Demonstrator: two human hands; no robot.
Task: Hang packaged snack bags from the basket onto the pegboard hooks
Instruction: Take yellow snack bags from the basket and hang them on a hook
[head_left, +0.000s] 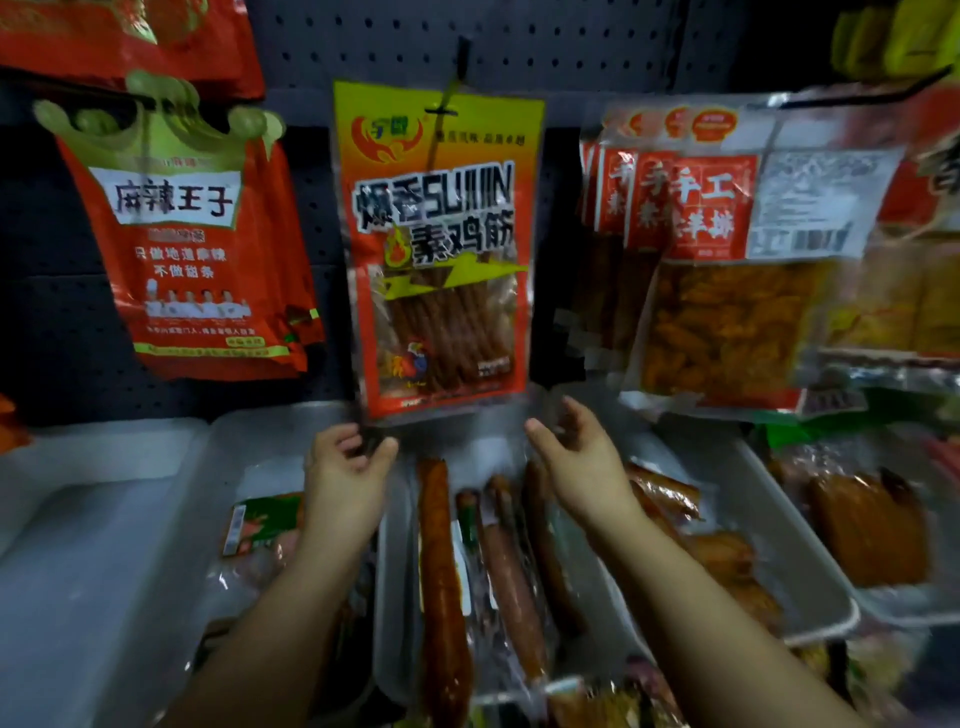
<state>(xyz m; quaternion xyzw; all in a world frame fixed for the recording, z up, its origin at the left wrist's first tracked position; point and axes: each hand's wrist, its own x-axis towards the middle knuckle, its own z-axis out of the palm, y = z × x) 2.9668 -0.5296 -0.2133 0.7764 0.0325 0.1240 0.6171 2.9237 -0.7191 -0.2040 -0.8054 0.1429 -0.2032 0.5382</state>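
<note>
An orange and yellow snack bag hangs from a black hook on the dark pegboard, in the middle of the view. My left hand is just under the bag's lower left corner, thumb and fingers curled at its clear bottom edge. My right hand is raised below the lower right corner with fingers loosely spread, holding nothing and not touching the bag. No basket is in view.
Red bags with green crowns hang at left. Clear bags with red labels hang at right. Below stand white trays with packed sausages and browned meat.
</note>
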